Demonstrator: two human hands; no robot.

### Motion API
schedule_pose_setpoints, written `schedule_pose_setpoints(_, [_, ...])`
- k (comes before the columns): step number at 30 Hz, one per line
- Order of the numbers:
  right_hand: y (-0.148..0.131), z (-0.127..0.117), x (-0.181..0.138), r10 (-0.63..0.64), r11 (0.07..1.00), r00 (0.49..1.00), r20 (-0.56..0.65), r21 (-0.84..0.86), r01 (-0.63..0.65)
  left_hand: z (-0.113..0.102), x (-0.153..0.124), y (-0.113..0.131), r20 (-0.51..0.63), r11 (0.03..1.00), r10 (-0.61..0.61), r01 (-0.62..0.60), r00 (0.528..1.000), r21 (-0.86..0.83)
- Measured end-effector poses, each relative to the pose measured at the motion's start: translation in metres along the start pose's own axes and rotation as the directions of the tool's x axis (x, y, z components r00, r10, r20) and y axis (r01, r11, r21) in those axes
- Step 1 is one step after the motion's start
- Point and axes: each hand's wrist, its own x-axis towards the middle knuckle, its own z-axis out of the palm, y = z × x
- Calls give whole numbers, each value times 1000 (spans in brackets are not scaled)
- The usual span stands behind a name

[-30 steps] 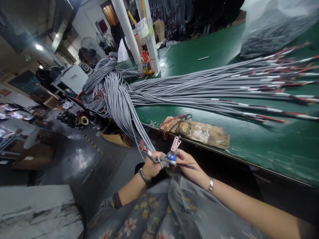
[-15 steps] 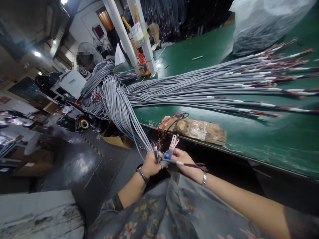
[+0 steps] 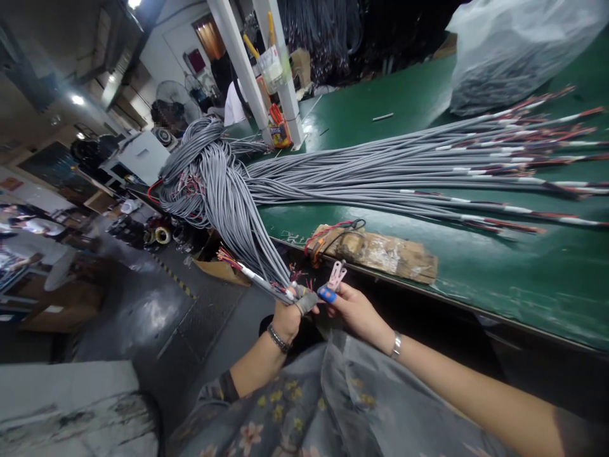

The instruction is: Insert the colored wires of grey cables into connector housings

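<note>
A thick bundle of grey cables point(image 3: 361, 171) lies across the green table point(image 3: 523, 266) and hangs over its left edge. My left hand point(image 3: 288, 315) is closed around the hanging cable ends, and one cable point(image 3: 247, 271) with a white sleeve and coloured wire tips sticks out to the left. My right hand point(image 3: 353, 309), just right of it, pinches a small tool point(image 3: 332, 284) with a blue body and a pink tip. Both hands hover over my lap, in front of the table's edge.
A taped cardboard pad point(image 3: 380, 251) with red and black wires lies at the table's near edge. A clear plastic bag point(image 3: 514, 44) of cables sits at the back right. White posts point(image 3: 266, 70) stand at the table's far end. Another person sits beyond the fan.
The cable that lay across my right hand pointing right is gone from there; one cable now sticks out to the left of my left hand. My hands have drawn slightly apart.
</note>
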Motion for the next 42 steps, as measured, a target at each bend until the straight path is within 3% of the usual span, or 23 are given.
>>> schedule_pose_setpoints(5, [-3,1,-1,-10,1000,997,72,0,10,-4,-1,2,71,997,-20,15,997,71])
schedule_pose_setpoints(9, [-2,3,1,16,1000,998,54,-5,-16,-4,-1,4,126,996,-14,2,992,94])
schedule_pose_setpoints(15, [5,4,3,25,997,1000,-10,73,-25,-3,-1,-1,36,997,-17,14,999,78])
schedule_pose_setpoints(20, [4,3,1,54,985,998,20,161,-57,-1,-1,-3,11,999,-16,15,1000,44])
schedule_pose_setpoints(25, [6,-17,-6,100,952,976,196,268,-151,-9,-1,11,32,997,-12,14,999,-71])
schedule_pose_setpoints(28, [8,-33,0,122,927,976,183,330,-178,-14,0,21,77,992,-63,71,995,-105])
schedule_pose_setpoints(31, [5,-39,10,75,950,986,149,291,-116,-13,3,27,152,985,-126,141,980,-96])
schedule_pose_setpoints(34, [-1,-33,16,-96,992,995,13,81,95,-6,8,29,224,982,-164,180,961,-51])
schedule_pose_setpoints(36, [-4,-29,16,-237,969,965,-110,-97,227,-2,12,28,266,984,-169,180,949,-15])
schedule_pose_setpoints(38, [-5,-25,15,-311,942,933,-184,-191,276,1,16,28,300,983,-179,184,937,14])
schedule_pose_setpoints(40, [-4,-22,15,-280,957,946,-164,-122,262,3,18,29,314,981,-194,190,929,43])
schedule_pose_setpoints(42, [-3,-19,18,-185,980,980,-69,67,189,5,18,31,317,977,-211,197,925,76])
